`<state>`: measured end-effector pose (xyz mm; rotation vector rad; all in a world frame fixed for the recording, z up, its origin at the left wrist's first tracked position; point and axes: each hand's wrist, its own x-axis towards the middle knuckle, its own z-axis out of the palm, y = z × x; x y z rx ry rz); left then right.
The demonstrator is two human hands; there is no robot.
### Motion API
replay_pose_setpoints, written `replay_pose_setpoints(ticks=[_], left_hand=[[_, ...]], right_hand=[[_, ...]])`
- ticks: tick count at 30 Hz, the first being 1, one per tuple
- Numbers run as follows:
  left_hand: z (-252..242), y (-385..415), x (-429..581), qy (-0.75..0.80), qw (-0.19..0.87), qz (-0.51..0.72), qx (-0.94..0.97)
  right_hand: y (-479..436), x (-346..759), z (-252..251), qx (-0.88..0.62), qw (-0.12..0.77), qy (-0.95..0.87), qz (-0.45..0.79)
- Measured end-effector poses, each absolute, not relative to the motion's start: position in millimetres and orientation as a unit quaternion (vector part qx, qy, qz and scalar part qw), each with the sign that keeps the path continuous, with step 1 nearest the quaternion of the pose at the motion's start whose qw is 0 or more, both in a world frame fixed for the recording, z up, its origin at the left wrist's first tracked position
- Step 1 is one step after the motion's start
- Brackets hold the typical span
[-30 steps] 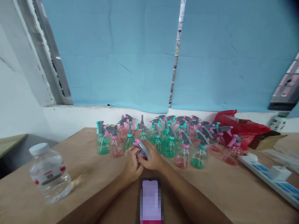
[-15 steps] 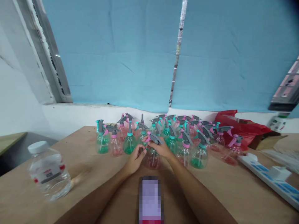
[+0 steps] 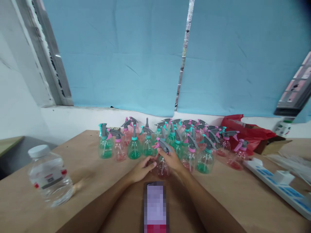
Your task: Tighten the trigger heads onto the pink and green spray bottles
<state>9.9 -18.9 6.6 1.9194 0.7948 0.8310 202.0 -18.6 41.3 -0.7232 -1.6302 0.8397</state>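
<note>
A clear pink spray bottle [image 3: 163, 171] with a grey and pink trigger head stands on the table in front of me, tilted slightly. My right hand [image 3: 170, 159] is closed around its neck, just below the trigger head. To the left of this bottle is my left hand [image 3: 143, 169], its fingers stretched toward the bottle and the thumb apart, with nothing in it. Whether its fingertips touch the bottle I cannot tell. Right behind my hands are a green spray bottle [image 3: 134, 149] and a pink-tinted spray bottle [image 3: 120, 150].
Several more pink and green spray bottles crowd toward the wall. A water bottle [image 3: 50, 178] stands at left. A phone [image 3: 155, 204] with a blurred screen lies nearest me. At right are a white power strip [image 3: 277, 187], a red plastic bag [image 3: 245, 131] and a cardboard box [image 3: 275, 146].
The held spray bottle has shifted slightly right and toward me with my right hand. My left hand has lowered a little, and its curled fingers have straightened.
</note>
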Motion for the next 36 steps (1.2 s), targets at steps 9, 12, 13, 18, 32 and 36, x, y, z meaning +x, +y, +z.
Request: replay_pose_setpoints(ticks=[9, 12, 13, 18, 32, 36], left_hand=[[6.7, -22.3, 4.4, 0.335, 0.404, 0.316, 0.791], [8.7, -22.2, 3.6, 0.337, 0.400, 0.301, 0.797], [9.3, -22.0, 3.4, 0.340, 0.398, 0.296, 0.799], [10.5, -21.5, 2.2, 0.347, 0.406, 0.281, 0.798], [10.7, -23.3, 5.6, 0.355, 0.392, 0.273, 0.804], [11.8, -23.6, 5.9, 0.358, 0.383, 0.273, 0.807]], right_hand=[[-25.6, 201.5, 44.0, -0.252, 0.559, -0.662, 0.430], [-27.0, 201.1, 44.3, -0.245, 0.565, -0.658, 0.434], [-26.8, 200.6, 44.1, -0.243, 0.569, -0.655, 0.433], [-26.5, 197.8, 43.6, -0.230, 0.580, -0.637, 0.452], [-29.5, 199.1, 47.7, -0.244, 0.559, -0.633, 0.477], [-30.4, 201.4, 47.2, -0.241, 0.557, -0.642, 0.468]])
